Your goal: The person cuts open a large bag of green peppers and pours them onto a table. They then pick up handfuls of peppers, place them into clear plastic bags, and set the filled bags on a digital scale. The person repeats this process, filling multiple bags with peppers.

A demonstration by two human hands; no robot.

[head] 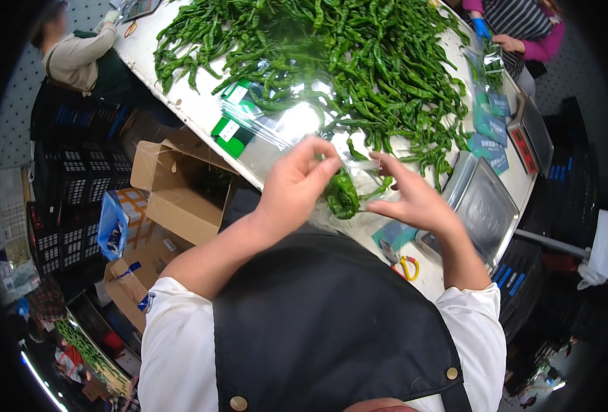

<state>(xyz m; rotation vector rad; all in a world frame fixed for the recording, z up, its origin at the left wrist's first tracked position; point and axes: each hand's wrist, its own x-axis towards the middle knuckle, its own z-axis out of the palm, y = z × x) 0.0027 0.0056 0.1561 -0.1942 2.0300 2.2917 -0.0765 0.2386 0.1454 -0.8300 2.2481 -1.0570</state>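
Green peppers (342, 198) sit bunched in a clear plastic bag (363, 181) just in front of my apron. My left hand (301, 183) pinches the bag's upper edge between thumb and fingertips. On the other side my right hand (412, 193) is curved, thumb and fingers apart. Its fingertips meet a whitish strip at the bag's mouth, but a firm grip cannot be made out through blur and glare. Beyond both hands, a large heap of long green peppers (386, 67) spreads over the white table (178, 105).
Flat clear bags with green prints (227, 136) lie left of my hands. Right are a metal-topped scale (484, 211), yellow-handled scissors (409, 268), printed bags (491, 136) and another scale (530, 134). Open cardboard boxes (185, 206) stand below left. Two co-workers (77, 62) (520, 41) flank the table.
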